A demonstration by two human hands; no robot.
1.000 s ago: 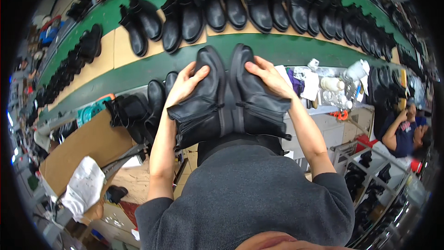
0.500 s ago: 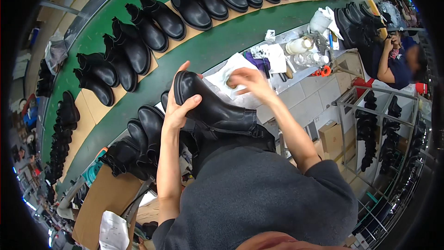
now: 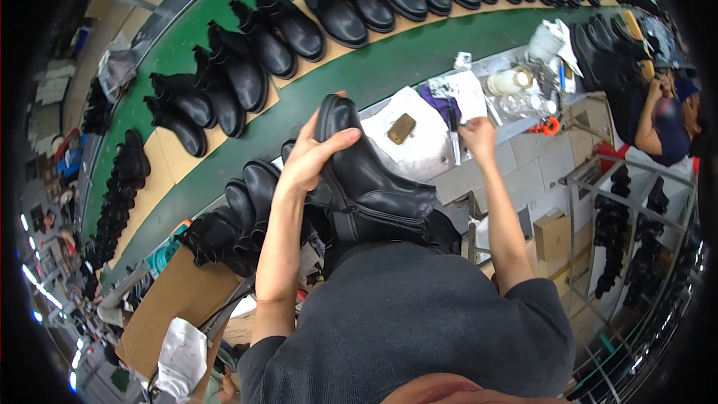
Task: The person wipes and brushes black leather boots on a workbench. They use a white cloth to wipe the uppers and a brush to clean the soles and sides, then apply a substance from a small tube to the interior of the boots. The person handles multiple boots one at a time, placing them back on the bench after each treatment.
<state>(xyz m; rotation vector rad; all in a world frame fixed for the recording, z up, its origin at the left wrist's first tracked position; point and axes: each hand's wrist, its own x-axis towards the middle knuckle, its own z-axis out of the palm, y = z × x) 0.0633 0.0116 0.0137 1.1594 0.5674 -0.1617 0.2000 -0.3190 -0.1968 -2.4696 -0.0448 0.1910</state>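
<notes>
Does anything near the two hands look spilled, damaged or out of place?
I see no spill or damage. Only the dark-speckled white sheet beyond the right hand looks odd, as if stained; the black boot in the left hand looks intact.

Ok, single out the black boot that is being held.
The held boot is the one gripped near its toe by the left hand, side zipper showing; the boots lined up along the green bench have no hand on them.
</notes>
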